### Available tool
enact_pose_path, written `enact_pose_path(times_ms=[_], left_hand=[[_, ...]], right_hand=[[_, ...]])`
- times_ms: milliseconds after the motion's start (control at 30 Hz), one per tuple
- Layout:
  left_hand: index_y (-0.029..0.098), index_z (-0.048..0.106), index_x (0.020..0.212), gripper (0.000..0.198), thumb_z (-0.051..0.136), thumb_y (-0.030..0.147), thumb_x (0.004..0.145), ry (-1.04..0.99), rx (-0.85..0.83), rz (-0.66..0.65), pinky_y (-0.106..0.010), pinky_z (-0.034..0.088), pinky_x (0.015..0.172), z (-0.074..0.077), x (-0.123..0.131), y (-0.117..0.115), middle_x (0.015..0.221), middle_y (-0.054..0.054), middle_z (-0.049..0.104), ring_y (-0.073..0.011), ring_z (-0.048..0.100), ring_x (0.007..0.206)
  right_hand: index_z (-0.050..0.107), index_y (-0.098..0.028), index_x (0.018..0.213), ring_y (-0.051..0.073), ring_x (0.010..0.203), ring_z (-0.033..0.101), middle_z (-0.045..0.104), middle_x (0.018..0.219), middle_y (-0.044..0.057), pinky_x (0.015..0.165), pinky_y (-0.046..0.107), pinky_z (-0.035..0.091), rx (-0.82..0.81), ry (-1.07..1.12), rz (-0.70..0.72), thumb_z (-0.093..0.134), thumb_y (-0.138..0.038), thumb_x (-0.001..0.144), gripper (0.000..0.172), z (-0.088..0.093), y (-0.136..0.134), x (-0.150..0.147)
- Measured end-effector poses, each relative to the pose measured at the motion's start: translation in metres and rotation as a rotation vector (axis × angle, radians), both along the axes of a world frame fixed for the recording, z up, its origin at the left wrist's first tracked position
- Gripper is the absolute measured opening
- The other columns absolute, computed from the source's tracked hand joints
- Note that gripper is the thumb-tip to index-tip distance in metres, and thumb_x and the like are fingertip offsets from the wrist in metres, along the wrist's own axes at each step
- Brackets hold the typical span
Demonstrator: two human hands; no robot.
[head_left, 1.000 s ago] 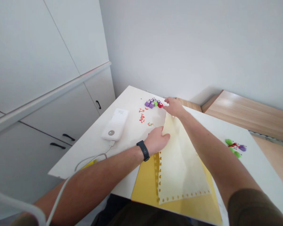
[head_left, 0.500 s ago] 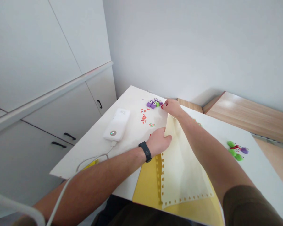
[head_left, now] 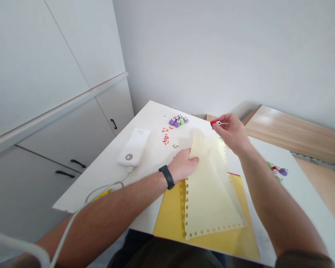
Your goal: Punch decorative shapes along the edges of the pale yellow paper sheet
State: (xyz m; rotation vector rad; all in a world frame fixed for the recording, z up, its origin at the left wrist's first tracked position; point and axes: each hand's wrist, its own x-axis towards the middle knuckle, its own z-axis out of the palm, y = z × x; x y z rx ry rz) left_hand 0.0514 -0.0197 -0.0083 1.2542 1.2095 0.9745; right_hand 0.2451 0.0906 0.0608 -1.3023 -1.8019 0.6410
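My left hand (head_left: 182, 163), with a dark band on the wrist, pinches the left edge of a cream paper sheet (head_left: 209, 193). Small shaped holes run along the sheet's edges. Beneath it lies a yellow folder or larger sheet (head_left: 167, 219). Raised beyond the sheet's upper right, my right hand (head_left: 233, 132) holds a small red craft punch (head_left: 215, 123) with a round white-and-dark part, between thumb and fingers. A cluster of purple and green craft punches (head_left: 178, 121) stands at the table's far end. Red paper bits (head_left: 165, 138) are scattered nearer, with green bits (head_left: 175, 146) beside them.
A white power bank (head_left: 134, 147) with a cable (head_left: 123, 182) lies on the left of the white table (head_left: 145, 115). More coloured punches (head_left: 279, 170) sit at the right, partly behind my right forearm. Cabinets (head_left: 58, 137) stand left; a wooden surface (head_left: 296, 130) is at right.
My right hand has lifted the red punch off the table beside the cluster and brought it to the right. My left hand keeps its grip on the sheet.
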Motion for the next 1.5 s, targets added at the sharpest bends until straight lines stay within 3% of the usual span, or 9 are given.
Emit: enact_pose_path(times_ms=[133, 333, 700, 867, 1100, 1267, 1500], left_hand=[[0.017, 0.079, 0.107, 0.027, 0.069, 0.024, 0.083, -0.048, -0.012, 0.005, -0.035, 0.064, 0.082, 0.001, 0.000, -0.001, 0.108, -0.011, 0.084, -0.0299, 0.079, 0.099], [0.018, 0.080, 0.113, 0.032, 0.067, 0.026, 0.085, -0.052, 0.022, -0.014, -0.037, 0.064, 0.084, 0.003, 0.000, 0.000, 0.108, -0.009, 0.084, -0.0296, 0.079, 0.098], [0.012, 0.072, 0.128, 0.047, 0.073, 0.036, 0.087, -0.115, 0.039, 0.025, -0.041, 0.061, 0.096, 0.007, -0.005, 0.004, 0.128, -0.014, 0.078, -0.0305, 0.076, 0.109], [0.015, 0.071, 0.132, 0.056, 0.082, 0.041, 0.084, -0.181, -0.004, 0.051, -0.043, 0.061, 0.098, 0.009, -0.005, 0.005, 0.124, -0.012, 0.080, -0.0297, 0.077, 0.107], [0.019, 0.072, 0.131, 0.049, 0.080, 0.035, 0.085, -0.175, -0.005, 0.083, -0.039, 0.063, 0.096, 0.007, -0.007, 0.006, 0.128, -0.010, 0.079, -0.0287, 0.077, 0.110], [0.022, 0.073, 0.128, 0.045, 0.079, 0.029, 0.085, -0.183, -0.032, 0.105, -0.040, 0.066, 0.087, 0.009, -0.007, 0.006, 0.123, -0.007, 0.080, -0.0291, 0.079, 0.102], [0.019, 0.077, 0.120, 0.038, 0.080, 0.027, 0.083, -0.198, -0.026, 0.153, -0.038, 0.067, 0.075, 0.006, -0.011, 0.009, 0.112, -0.008, 0.082, -0.0282, 0.079, 0.089]], right_hand=[[0.063, -0.025, 0.124, 0.020, 0.082, 0.067, 0.075, 0.100, 0.006, 0.070, 0.034, 0.053, -0.148, 0.066, 0.019, 0.085, -0.049, 0.082, 0.053, -0.012, -0.050, 0.037], [0.070, -0.026, 0.109, 0.018, 0.075, 0.061, 0.070, 0.087, 0.002, 0.067, 0.034, 0.051, -0.334, 0.192, 0.002, 0.093, -0.049, 0.074, 0.048, -0.036, -0.090, 0.082], [0.073, -0.027, 0.112, 0.015, 0.076, 0.061, 0.071, 0.094, 0.001, 0.069, 0.031, 0.050, -0.443, 0.522, -0.087, 0.087, -0.048, 0.082, 0.038, -0.071, -0.094, 0.121], [0.075, -0.027, 0.114, 0.017, 0.083, 0.066, 0.074, 0.103, 0.003, 0.074, 0.032, 0.054, -0.497, 0.578, -0.066, 0.086, -0.051, 0.082, 0.041, -0.072, -0.098, 0.124], [0.075, -0.024, 0.114, 0.016, 0.084, 0.067, 0.074, 0.103, 0.004, 0.079, 0.033, 0.056, -0.553, 0.599, -0.068, 0.090, -0.047, 0.079, 0.044, -0.070, -0.101, 0.119], [0.075, -0.024, 0.112, 0.018, 0.085, 0.066, 0.073, 0.096, 0.002, 0.079, 0.035, 0.056, -0.558, 0.601, -0.060, 0.092, -0.043, 0.077, 0.043, -0.070, -0.101, 0.119], [0.074, -0.023, 0.114, 0.018, 0.088, 0.069, 0.075, 0.103, 0.003, 0.085, 0.036, 0.055, -0.577, 0.555, -0.038, 0.092, -0.037, 0.077, 0.044, -0.071, -0.103, 0.121]])
